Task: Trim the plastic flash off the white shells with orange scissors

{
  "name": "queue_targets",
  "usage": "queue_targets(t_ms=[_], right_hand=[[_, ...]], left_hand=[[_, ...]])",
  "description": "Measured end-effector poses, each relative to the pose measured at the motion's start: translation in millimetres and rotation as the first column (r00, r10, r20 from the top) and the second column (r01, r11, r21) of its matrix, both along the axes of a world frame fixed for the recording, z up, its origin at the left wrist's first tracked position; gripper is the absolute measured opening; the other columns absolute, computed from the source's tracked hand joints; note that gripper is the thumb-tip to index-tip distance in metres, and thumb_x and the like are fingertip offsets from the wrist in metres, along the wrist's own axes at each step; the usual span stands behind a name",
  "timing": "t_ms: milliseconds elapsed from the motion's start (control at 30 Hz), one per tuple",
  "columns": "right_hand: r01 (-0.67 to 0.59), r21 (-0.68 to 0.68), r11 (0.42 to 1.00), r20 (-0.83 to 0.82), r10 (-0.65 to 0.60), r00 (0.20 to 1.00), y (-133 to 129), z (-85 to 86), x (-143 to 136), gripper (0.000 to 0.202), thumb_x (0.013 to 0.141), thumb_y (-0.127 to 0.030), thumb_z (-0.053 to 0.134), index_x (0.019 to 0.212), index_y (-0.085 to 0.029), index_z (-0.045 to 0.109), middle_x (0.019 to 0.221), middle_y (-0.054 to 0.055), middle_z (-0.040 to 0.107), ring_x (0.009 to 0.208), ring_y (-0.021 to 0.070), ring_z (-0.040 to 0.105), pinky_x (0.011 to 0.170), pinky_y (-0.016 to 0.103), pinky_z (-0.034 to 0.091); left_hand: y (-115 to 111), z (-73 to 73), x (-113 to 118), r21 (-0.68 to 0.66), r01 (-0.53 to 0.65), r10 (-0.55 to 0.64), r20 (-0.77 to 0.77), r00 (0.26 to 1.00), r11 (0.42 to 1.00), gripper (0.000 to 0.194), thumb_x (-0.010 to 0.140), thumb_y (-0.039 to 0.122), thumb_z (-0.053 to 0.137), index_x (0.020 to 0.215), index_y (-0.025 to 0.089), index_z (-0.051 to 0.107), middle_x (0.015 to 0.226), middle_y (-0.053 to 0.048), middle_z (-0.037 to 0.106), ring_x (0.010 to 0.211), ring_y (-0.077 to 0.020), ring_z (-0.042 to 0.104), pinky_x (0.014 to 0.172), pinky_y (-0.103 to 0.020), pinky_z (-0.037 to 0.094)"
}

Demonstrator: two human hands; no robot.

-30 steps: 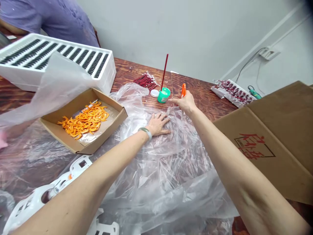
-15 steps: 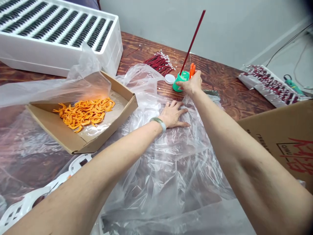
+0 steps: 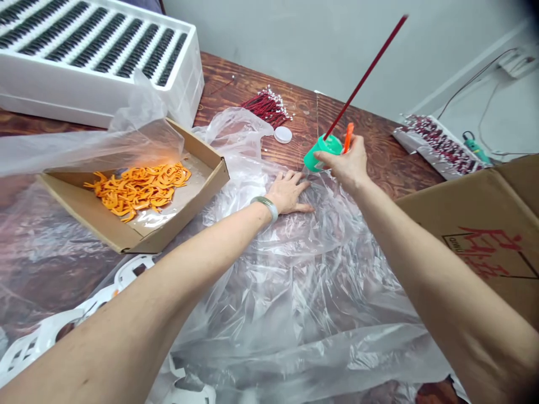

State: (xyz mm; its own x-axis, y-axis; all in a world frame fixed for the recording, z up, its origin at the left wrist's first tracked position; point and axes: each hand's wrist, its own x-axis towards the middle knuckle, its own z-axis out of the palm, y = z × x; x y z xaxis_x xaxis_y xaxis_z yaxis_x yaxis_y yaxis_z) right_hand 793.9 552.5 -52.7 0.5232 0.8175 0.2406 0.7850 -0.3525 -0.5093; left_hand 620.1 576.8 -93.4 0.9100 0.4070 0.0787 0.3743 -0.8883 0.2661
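My right hand [image 3: 351, 163] grips a small green tub [image 3: 316, 159], tilted to the right above the plastic sheet. A long dark red stick [image 3: 366, 76] and an orange tool [image 3: 348, 137], whose kind I cannot make out, stand up out of the tub. My left hand [image 3: 290, 192], with a bangle on the wrist, lies flat with spread fingers on the clear plastic sheet [image 3: 286, 303]. Beyond the hands, a round white lid [image 3: 283, 134] rests on the wooden table beside a bundle of dark red wires [image 3: 265, 106] with white ends.
At left, a cardboard tray [image 3: 197, 188] holds curved orange pieces [image 3: 141, 188]. A white foam box [image 3: 105, 92] with rows of black parts stands behind it. White plastic parts [image 3: 46, 339] lie front left. At right are a cardboard box [image 3: 475, 224] and a white tray of wires [image 3: 442, 146].
My right hand has lifted and tilted the green tub, moving it right, away from the lid. The stick now leans further right. My left hand stays flat on the plastic.
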Motion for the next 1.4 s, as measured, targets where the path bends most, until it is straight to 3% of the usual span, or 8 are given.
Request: queue_targets(t_ms=[167,367,467,567,800,1000,1267,1400], right_hand=[[0.168,-0.097,0.981,-0.211,-0.185,0.96,-18.0,-0.8,-26.5,0.07,0.058,-0.041,0.076,0.112,-0.015,0.041,0.104,0.01,0.06,0.094,0.0252,0.062,0.079,0.039,0.05],[0.054,-0.288,0.956,-0.154,-0.102,0.983,-49.6,57.3,-14.0,0.054,0.078,-0.047,0.057,0.119,-0.015,0.038,0.11,0.011,0.059,0.074,0.0195,0.067,0.07,0.033,0.051],[0.079,-0.555,0.828,0.114,-0.018,0.993,-81.1,89.1,-8.5,0.045,0.089,-0.037,0.044,0.126,-0.013,0.035,0.115,0.017,0.059,0.095,0.0244,0.064,0.08,0.035,0.047],[0.061,-0.711,0.701,0.149,0.065,0.987,-120.4,97.4,-17.8,0.042,0.088,-0.029,0.051,0.125,-0.011,0.041,0.111,0.019,0.061,0.102,0.0264,0.061,0.082,0.036,0.047],[-0.038,-0.889,0.456,0.022,0.127,0.992,-186.3,58.4,-52.1,0.032,0.09,-0.034,0.054,0.116,-0.017,0.055,0.115,0.008,0.058,0.098,0.0185,0.059,0.083,0.038,0.051],[-0.061,-0.954,0.294,-0.025,0.122,0.992,-201.7,61.9,-57.3,0.034,0.09,-0.034,0.055,0.119,-0.015,0.053,0.115,0.008,0.057,0.097,0.0188,0.059,0.082,0.039,0.052],[-0.13,-0.969,0.209,-0.105,0.127,0.986,-191.5,72.4,-51.8,0.031,0.09,-0.033,0.055,0.115,-0.014,0.055,0.111,0.008,0.059,0.093,0.0172,0.06,0.079,0.037,0.053],[-0.138,-0.959,0.246,-0.1,0.161,0.982,-187.8,67.0,-47.9,0.029,0.089,-0.033,0.055,0.112,-0.014,0.057,0.108,0.007,0.06,0.091,0.0165,0.061,0.077,0.036,0.053]], left_hand=[[-4.2,16.5,-7.9,-0.006,-0.002,0.001,-0.094,0.996,1.0,0.073,0.079,0.064,0.049,0.135,0.018,0.042,0.14,-0.015,0.04,0.123,-0.0327,0.039,0.099,-0.046,0.029],[-26.6,64.5,-43.3,-0.098,0.035,-0.052,-0.169,0.984,0.995,0.06,0.085,0.043,0.054,0.137,0.016,0.039,0.145,-0.017,0.033,0.133,-0.0335,0.028,0.107,-0.051,0.021],[-56.4,91.3,-68.3,-0.192,0.054,-0.098,-0.227,0.969,0.98,0.057,0.086,0.043,0.052,0.135,0.015,0.042,0.144,-0.018,0.035,0.13,-0.0344,0.035,0.105,-0.053,0.026],[-92.8,104.8,-90.5,-0.244,0.107,-0.174,-0.272,0.946,0.964,0.058,0.087,0.053,0.046,0.135,0.02,0.043,0.142,-0.014,0.042,0.125,-0.0314,0.044,0.101,-0.051,0.034],[-137.3,80.4,-110.6,-0.271,0.051,-0.16,-0.396,0.904,0.961,0.055,0.084,0.056,0.049,0.128,0.022,0.051,0.139,-0.016,0.045,0.128,-0.0335,0.041,0.102,-0.055,0.033],[-136.1,71.8,-113.5,-0.272,0.023,-0.13,-0.386,0.913,0.962,0.045,0.088,0.046,0.047,0.127,0.023,0.052,0.141,-0.014,0.043,0.128,-0.0322,0.042,0.102,-0.055,0.033],[-137.0,81.1,-117.7,-0.26,0.094,-0.182,-0.338,0.923,0.961,0.042,0.088,0.042,0.048,0.122,0.018,0.057,0.133,-0.016,0.05,0.119,-0.0332,0.049,0.097,-0.053,0.038],[-132.9,76.4,-114.4,-0.267,0.114,-0.197,-0.312,0.929,0.957,0.039,0.088,0.041,0.048,0.117,0.017,0.06,0.127,-0.015,0.055,0.113,-0.033,0.051,0.094,-0.051,0.039]])
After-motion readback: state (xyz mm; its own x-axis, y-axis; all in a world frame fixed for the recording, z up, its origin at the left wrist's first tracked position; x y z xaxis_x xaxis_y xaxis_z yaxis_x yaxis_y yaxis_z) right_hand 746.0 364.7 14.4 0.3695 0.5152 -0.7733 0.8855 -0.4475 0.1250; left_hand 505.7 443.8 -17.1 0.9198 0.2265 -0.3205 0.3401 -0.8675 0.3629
